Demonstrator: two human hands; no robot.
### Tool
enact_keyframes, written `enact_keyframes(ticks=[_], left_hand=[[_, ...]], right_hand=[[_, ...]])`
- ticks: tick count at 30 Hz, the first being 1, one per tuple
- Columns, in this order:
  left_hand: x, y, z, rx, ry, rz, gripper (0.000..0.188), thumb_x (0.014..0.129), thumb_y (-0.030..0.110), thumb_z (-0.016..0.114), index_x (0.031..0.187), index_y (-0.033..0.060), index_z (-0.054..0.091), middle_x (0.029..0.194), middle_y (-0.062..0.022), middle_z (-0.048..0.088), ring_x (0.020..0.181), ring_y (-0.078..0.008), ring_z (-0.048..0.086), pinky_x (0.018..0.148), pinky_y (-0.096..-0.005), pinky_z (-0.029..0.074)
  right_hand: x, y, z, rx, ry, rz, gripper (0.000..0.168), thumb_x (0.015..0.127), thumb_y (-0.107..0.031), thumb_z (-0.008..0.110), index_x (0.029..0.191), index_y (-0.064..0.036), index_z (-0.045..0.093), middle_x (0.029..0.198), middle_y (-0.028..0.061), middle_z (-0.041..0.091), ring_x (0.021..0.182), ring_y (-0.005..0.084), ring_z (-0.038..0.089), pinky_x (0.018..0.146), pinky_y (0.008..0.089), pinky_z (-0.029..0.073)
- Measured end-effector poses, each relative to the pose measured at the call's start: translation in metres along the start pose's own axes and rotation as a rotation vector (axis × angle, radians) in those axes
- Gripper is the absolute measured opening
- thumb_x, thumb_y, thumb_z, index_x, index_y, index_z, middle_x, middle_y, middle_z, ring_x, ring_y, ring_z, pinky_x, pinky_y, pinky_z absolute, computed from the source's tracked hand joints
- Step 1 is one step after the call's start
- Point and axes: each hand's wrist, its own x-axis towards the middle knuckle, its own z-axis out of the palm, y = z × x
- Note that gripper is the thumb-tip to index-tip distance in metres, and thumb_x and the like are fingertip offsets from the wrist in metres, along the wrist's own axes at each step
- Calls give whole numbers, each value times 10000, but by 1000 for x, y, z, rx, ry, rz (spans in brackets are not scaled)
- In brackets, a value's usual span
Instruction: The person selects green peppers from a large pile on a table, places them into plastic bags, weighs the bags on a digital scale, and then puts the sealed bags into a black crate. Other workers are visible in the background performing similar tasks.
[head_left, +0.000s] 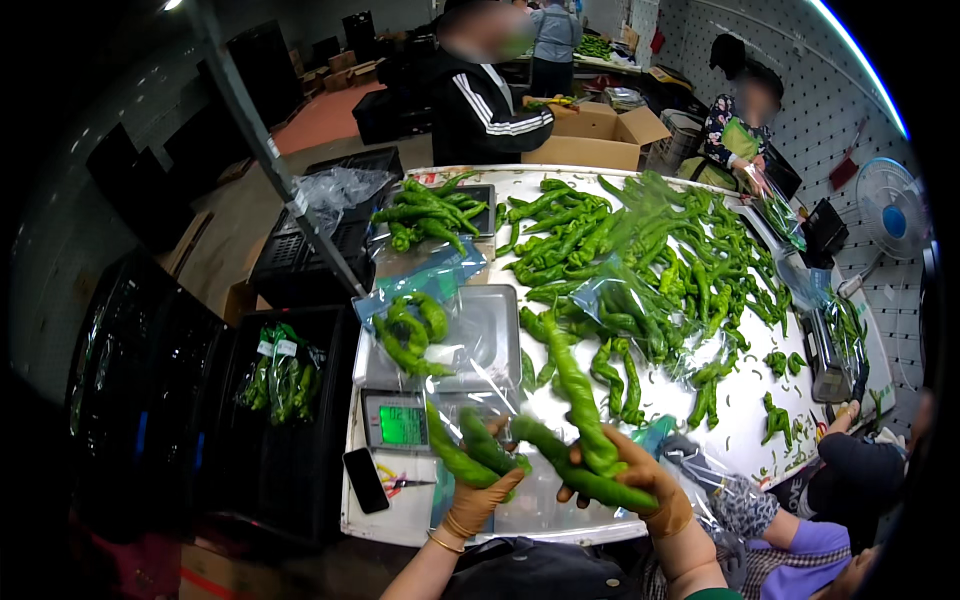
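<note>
Gloved in orange-brown, my left hand (481, 496) grips two or so long green peppers (456, 459) in front of the digital scale (491, 322). Clear plastic film shows around that hand; whether those peppers lie inside it I cannot tell. My right hand (646, 476), gloved alike, holds a long twisted pepper (576, 390) pointing away from me and a darker one (592, 476) lying across the palm. On the scale's steel pan, a clear bag with curled peppers (409, 334) rests at the left. The scale's display (401, 429) is lit green.
A large pepper heap (600, 232) covers the table's middle, with a filled bag (637, 307) on it. A phone (366, 480) and small snips (397, 481) lie front left. Black crates (281, 465) stand left, beside a metal post (262, 150). Co-workers (480, 97) surround the table.
</note>
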Motion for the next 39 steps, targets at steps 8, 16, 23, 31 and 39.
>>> enact_keyframes(ticks=[8,16,23,31,39], left_hand=[[-53,-7,-35,-249,-281,-217,480,829,122,675,1244,35,449,1147,-90,576,1035,-192,579,889,-324,478],[-69,5,-68,-480,122,-240,494,930,300,570,1320,37,418,1195,-84,554,1101,-193,547,956,-347,448],[-76,4,-62,-355,49,-39,735,892,569,510,1375,37,353,1310,-77,474,1204,-182,462,1020,-331,375],[-70,44,-29,-179,36,-38,694,948,329,570,1442,50,170,1385,-83,377,1259,-189,398,1055,-317,324],[-73,42,-22,361,-245,58,835,1003,340,413,1445,7,-213,1556,-177,-52,1430,-249,-3,1137,-346,57]], right_hand=[[42,62,39,-40,-99,126,735,788,-116,571,1447,-43,254,1224,167,518,730,203,632,598,288,523],[40,66,70,-1184,-131,-128,862,735,-37,650,1476,-57,209,1395,172,388,1234,303,464,1000,385,426],[37,124,53,-1647,-158,-239,902,738,-90,644,1486,-23,144,1514,283,116,1400,412,203,1122,402,255],[49,117,42,-1383,-100,-380,1205,690,-383,826,1509,-111,-14,1526,263,69,1415,373,163,1121,411,213],[62,106,-16,-865,-18,-9,1109,745,-334,775,1507,-89,7,1520,194,191,1400,293,212,1130,365,202]])
